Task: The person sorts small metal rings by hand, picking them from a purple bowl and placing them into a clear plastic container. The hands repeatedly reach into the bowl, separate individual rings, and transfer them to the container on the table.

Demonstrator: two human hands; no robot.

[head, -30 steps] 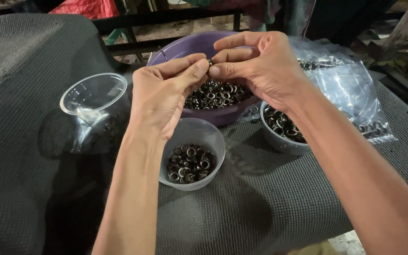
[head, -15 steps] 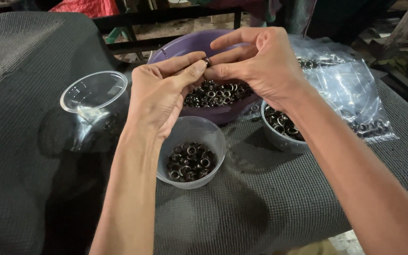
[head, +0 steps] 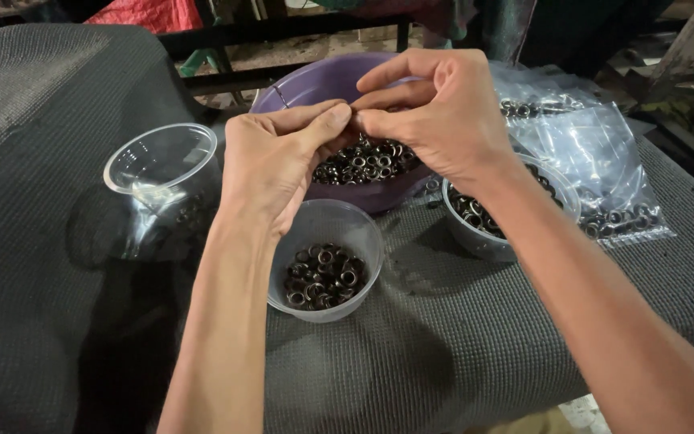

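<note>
Barely a change from half a second back — both hands stay locked together over the purple bowl [head: 299,84], only a touch lower in the view; the left hand [head: 271,165] keeps thumb and forefinger pressed tip to tip against the right hand [head: 443,112], whose own fingertips pinch in to meet them; whatever sits in that shared pinch is too small and too covered to make out, so I cannot tell what they grip.

Around them, biggest first: the dark woven mat [head: 58,96] runs across the whole table; the purple bowl sits at the far middle, holding a heap of small dark metal rings [head: 363,161], right under the joined fingertips; to the right lies a clear plastic bag [head: 596,153] with more rings showing through, flat on the mat; on the left stands 1 clear plastic cup [head: 162,169], well apart from the hands; close in, a translucent small tub [head: 327,261] of rings rests just below the left wrist; a 2nd tub [head: 496,221] of rings sits beside the purple bowl — half hidden by the right forearm, which crosses straight over it and blocks most of its rim.
</note>
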